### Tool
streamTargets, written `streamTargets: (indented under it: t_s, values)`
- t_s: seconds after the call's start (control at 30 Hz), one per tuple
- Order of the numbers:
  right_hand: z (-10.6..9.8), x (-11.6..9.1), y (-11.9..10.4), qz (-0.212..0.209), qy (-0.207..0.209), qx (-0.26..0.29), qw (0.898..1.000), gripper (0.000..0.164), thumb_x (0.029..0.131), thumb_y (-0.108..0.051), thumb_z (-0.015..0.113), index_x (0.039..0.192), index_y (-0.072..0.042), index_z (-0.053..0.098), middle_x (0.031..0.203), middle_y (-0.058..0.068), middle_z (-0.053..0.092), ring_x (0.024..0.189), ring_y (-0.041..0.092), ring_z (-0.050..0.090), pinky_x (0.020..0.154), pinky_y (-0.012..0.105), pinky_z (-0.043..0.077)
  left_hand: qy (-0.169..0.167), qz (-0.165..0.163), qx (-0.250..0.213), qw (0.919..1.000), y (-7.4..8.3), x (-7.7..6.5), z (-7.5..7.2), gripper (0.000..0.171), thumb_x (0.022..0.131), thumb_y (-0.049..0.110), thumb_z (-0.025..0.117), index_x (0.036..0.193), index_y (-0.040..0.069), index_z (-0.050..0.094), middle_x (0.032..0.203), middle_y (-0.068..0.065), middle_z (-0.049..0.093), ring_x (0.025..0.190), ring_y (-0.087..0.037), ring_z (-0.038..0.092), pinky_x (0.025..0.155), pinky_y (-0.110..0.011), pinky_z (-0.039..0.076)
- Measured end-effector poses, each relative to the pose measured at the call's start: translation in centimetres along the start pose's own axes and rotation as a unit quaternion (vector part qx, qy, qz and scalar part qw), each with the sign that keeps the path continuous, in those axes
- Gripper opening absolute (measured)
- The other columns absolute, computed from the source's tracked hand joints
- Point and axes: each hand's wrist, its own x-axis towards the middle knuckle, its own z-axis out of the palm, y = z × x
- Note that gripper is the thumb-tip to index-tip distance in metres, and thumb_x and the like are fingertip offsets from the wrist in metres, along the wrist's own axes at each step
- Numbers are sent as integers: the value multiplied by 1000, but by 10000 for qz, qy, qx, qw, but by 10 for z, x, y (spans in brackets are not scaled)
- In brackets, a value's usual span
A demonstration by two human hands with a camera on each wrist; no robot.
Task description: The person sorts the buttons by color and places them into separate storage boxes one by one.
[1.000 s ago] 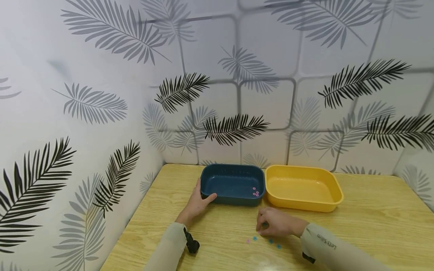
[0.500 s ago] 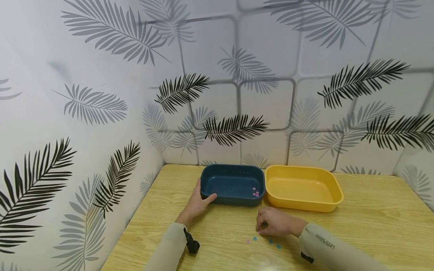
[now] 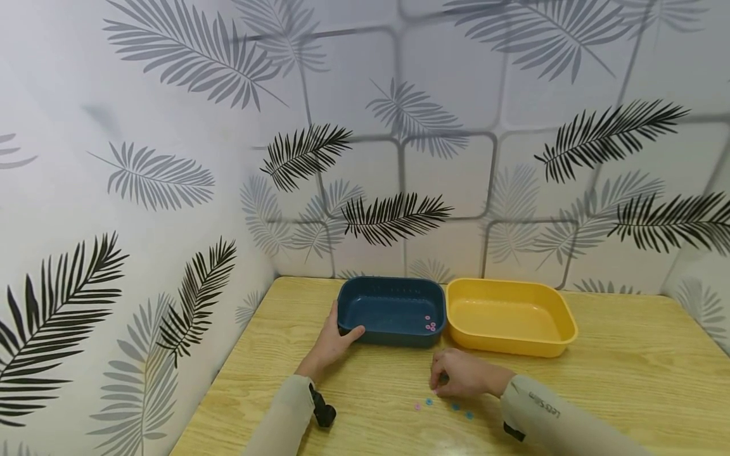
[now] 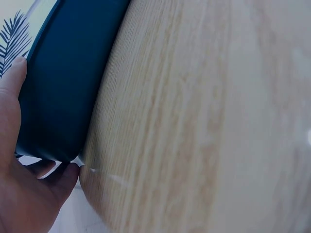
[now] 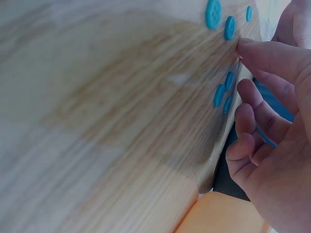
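Note:
My left hand [image 3: 331, 339] grips the left end of a dark blue plastic tray [image 3: 393, 337], thumb over its front rim. In the left wrist view, the fingers [image 4: 68, 179] curl at the tray's corner. Several pink buttons [image 3: 427, 318] lie inside it, towards the right. My right hand [image 3: 463, 373] is low over the table, pinching a pink button [image 5: 239, 57] between thumb and forefinger at the tabletop; the fingertips hide most of it. Around that hand lie several blue buttons [image 5: 212, 13]. One loose pink button [image 3: 417, 406] lies left of it.
A yellow tray [image 3: 564, 347] stands right beside the blue one, with no buttons visible in it. Both are near the back of the wood-grain table [image 3: 639, 380], before a leaf-patterned wall [image 3: 365, 171]. A black device [image 3: 324, 415] is strapped at my left wrist.
My right wrist and sleeve have shifted very slightly left, while the fingertips stay at the same spot with the pink button. My left hand and both trays have not moved.

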Motion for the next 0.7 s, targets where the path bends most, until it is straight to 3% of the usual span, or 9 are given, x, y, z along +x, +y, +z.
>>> streamTargets:
  t_s: [0.3,0.5,0.7]
  values:
    - [-2,1,-5,-5,-1,10,10000,11,77,-13,77,75,-20,69,79,-14,52,73,1,47,68,19,42,22,50,30,10000,0,1,0,95,91,39,63,153,11,-3,156,-17,3,141,-37,9,108,-57,18]
    - [-5,1,-7,250,-39,757,9968,13,76,-8,74,72,-19,68,73,-15,55,66,-1,49,60,19,45,10,40,-5,10000,0,0,0,95,90,40,63,153,12,-3,156,-17,3,141,-36,9,108,-57,18]
    - [-11,3,-8,310,246,1203,9919,10,81,-9,74,75,-16,69,69,-14,61,58,-1,48,54,20,45,-4,96,-36,9999,-1,1,-1,95,91,40,63,153,13,-4,156,-16,2,141,-36,9,108,-57,19]
